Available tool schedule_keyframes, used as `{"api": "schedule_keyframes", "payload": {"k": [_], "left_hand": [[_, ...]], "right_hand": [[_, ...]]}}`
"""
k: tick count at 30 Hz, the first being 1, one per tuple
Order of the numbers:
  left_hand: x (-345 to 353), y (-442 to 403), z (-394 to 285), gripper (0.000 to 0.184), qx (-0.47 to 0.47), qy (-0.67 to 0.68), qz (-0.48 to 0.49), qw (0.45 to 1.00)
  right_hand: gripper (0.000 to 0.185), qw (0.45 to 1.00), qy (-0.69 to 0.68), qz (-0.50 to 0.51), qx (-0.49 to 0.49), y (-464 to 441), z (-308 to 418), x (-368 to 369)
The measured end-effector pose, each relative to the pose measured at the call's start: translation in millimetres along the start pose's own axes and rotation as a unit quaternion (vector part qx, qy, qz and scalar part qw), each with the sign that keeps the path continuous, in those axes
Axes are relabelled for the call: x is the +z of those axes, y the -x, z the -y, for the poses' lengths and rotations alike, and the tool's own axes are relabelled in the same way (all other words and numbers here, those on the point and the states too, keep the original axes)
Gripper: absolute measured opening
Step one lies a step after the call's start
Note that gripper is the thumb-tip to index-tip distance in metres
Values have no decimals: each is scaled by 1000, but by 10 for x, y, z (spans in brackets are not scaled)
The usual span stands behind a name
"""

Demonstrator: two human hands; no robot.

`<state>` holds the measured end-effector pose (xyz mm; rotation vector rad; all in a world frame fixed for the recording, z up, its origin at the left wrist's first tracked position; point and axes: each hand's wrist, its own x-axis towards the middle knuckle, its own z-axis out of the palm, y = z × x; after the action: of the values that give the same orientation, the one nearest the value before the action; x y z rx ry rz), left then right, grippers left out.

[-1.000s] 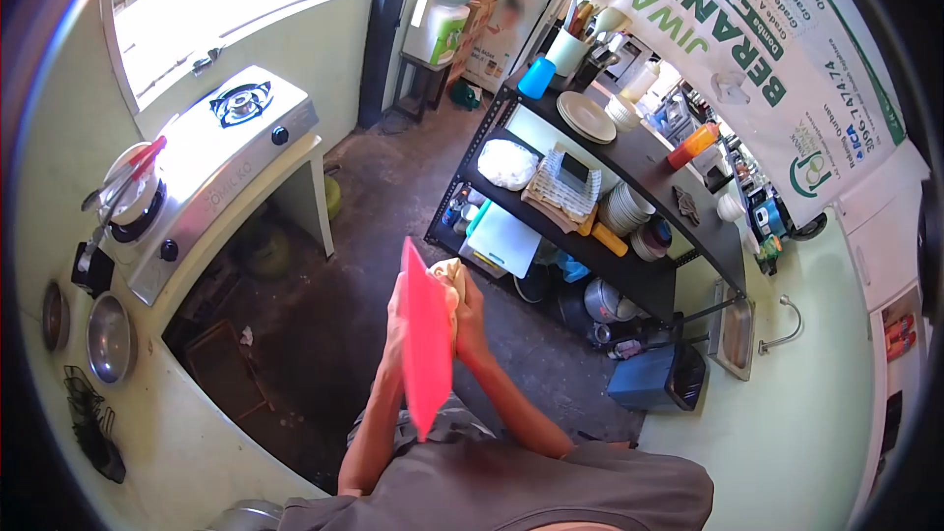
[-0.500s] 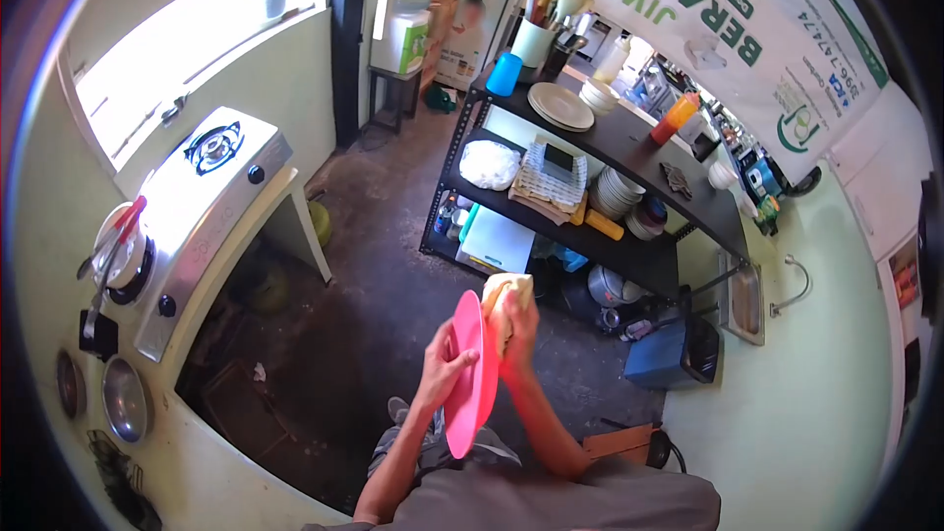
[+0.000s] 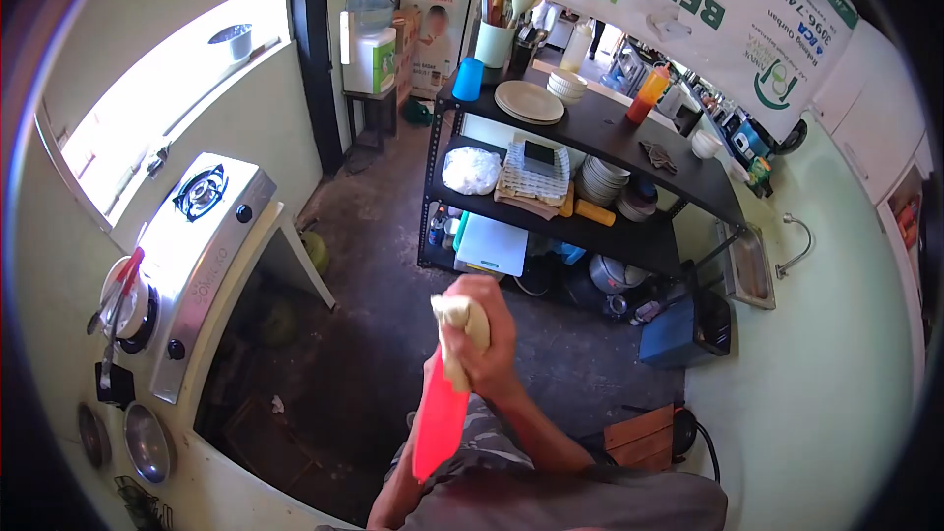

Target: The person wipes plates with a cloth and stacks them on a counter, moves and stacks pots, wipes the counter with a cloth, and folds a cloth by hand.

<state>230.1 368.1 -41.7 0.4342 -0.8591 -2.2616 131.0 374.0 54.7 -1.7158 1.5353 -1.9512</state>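
A bright pink plate (image 3: 442, 423) is held up in front of my body, its face turned to the right and seen at a steep angle. My left hand (image 3: 430, 367) grips it from the left side; most of those fingers are hidden behind the plate and my other hand. My right hand (image 3: 489, 339) is closed around a bunched, cream-coloured cloth (image 3: 462, 320). The cloth covers the plate's upper edge, and part of it hangs down against the pink surface.
A black shelf (image 3: 610, 138) ahead carries stacked plates (image 3: 529, 101), a blue cup (image 3: 469, 79) and a sauce bottle (image 3: 648, 93). On the left counter stands a gas stove (image 3: 211, 246) with a pot. A blue bin (image 3: 683, 329) and sink (image 3: 750, 270) are at right.
My right hand has moved left with the cloth, from the plate's right face to its upper edge. The plate has shifted left and down and tilted. The camera view has turned slightly.
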Motion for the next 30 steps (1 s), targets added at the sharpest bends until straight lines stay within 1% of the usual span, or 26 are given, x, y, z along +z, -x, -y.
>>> {"api": "schedule_keyframes", "payload": {"k": [1, 2, 3, 4, 7, 8, 11, 12, 16, 19, 21, 22, 23, 25, 26, 28, 30], "left_hand": [[12, -6, -21, 53, 14, 13, -3, 1000], [27, -31, -59, 53, 29, 26, -7, 999], [42, -47, -84, 53, 46, 40, -11, 998], [53, -50, -97, 52, 61, 54, -12, 997], [60, -68, -167, 51, 106, 101, -17, 989], [52, -60, -186, 51, 119, 118, -21, 986], [25, -9, -285, 50, 155, 163, -30, 974], [15, 14, -318, 50, 166, 179, -34, 969], [-4, 95, -421, 49, 213, 229, -47, 949], [11, 128, -450, 49, 232, 259, -54, 936], [28, 131, -455, 49, 243, 261, -56, 932], [36, 124, -447, 49, 251, 243, -56, 935], [28, 98, -427, 48, 262, 215, -55, 939], [-12, 48, -400, 50, 292, 77, -66, 951], [-33, 26, -379, 52, 304, 7, -70, 950], [-26, -32, -366, 51, 319, -21, -93, 943], [-90, -86, -269, 50, 329, -71, -100, 936]], "right_hand": [[27, 992, -86, -11, 97, 6, -51, 12], [25, 966, -171, -22, 192, 28, -101, 50], [24, 924, -254, -32, 284, 63, -176, 88], [20, 962, -166, -39, 213, 123, -354, 113], [19, 992, -14, 13, 124, 281, -562, 141], [20, 980, -77, 15, 181, 426, -627, 224], [24, 983, -21, 46, 176, 648, -718, 310], [25, 984, -22, 58, 167, 680, -701, 345], [22, 978, 1, 76, 195, 797, -579, 399], [22, 979, 24, 83, 184, 914, -620, 395], [18, 965, -46, 60, 251, 993, -531, 397], [16, 954, -80, 49, 284, 1036, -496, 393], [16, 952, -87, 31, 293, 1099, -511, 392], [15, 945, -100, -4, 311, 1153, -510, 391], [14, 942, -90, -6, 323, 1173, -511, 366], [13, 935, -68, -8, 347, 1171, -459, 277], [14, 939, -78, -10, 334, 1087, -417, 171]]}}
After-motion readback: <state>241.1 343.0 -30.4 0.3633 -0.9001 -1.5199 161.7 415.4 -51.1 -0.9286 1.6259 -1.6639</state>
